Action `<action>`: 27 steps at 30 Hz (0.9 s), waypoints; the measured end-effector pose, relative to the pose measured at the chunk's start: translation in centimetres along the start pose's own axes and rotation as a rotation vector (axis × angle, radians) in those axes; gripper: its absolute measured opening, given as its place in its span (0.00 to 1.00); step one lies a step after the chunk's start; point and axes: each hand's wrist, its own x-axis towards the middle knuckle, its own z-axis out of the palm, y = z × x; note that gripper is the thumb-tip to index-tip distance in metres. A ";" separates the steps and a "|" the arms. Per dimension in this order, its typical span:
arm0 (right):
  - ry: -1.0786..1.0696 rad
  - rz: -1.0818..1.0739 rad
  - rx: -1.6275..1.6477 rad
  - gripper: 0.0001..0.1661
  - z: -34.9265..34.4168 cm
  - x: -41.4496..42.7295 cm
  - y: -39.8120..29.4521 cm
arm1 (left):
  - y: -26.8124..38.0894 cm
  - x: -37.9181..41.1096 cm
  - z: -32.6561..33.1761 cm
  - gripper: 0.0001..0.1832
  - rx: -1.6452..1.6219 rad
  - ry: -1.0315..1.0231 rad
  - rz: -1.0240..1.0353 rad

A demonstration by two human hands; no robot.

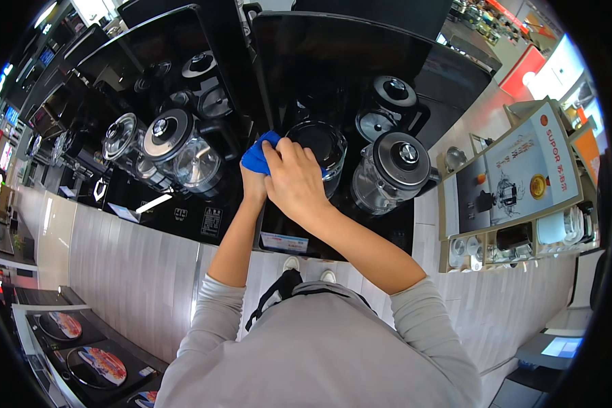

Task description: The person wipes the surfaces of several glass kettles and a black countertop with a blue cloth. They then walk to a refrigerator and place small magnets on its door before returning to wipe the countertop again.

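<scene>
A blue cloth (263, 153) is bunched between my two hands above the black glossy counter. My left hand (254, 184) holds it from below and is largely hidden by the cloth and my other hand. Fingers bent, my right hand (297, 181) grips the cloth from above; whether something else lies inside it cannot be seen. Just beyond my right hand stands a clear glass vessel (339, 153) with a dark round top, partly covered by that hand. To its right is a glass kettle (385, 186) with a steel-and-black lid and a black handle.
More lidded glass kettles stand at left (196, 163) and against the upright black panel (336, 51). Price cards (284, 243) lie along the counter's front edge. At right is a display shelf (444, 255) with a poster; cooktops (89, 339) sit at lower left.
</scene>
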 end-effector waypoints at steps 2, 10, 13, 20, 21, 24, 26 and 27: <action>0.004 0.031 -0.055 0.27 0.7 1.0 0.3 | 0.2 0.1 0.3 0.12 -0.020 0.041 0.049; -0.072 0.259 -0.239 0.15 0.4 4.6 4.2 | -1.7 -0.2 0.4 0.28 -0.246 -0.042 -0.261; -0.059 0.345 -0.281 0.17 0.2 4.9 6.0 | -1.8 -0.1 0.1 0.30 -0.296 -0.103 -0.242; -0.002 0.335 -0.325 0.17 -1.3 2.7 5.5 | -1.1 -0.2 1.3 0.30 -0.400 0.029 -0.264; 0.005 0.344 -0.322 0.17 -1.9 2.0 5.0 | -1.0 -0.4 1.5 0.31 -0.413 0.069 -0.263; -0.092 0.368 -0.286 0.26 -4.5 -1.1 2.8 | -1.2 -0.4 1.5 0.31 -0.417 0.092 -0.249; -0.132 0.393 -0.227 0.30 -5.9 -3.8 1.9 | -1.1 -0.5 1.5 0.30 -0.428 0.103 -0.259; -0.146 0.410 -0.184 0.31 -6.5 -5.1 1.5 | -1.1 -0.5 1.4 0.30 -0.445 0.107 -0.274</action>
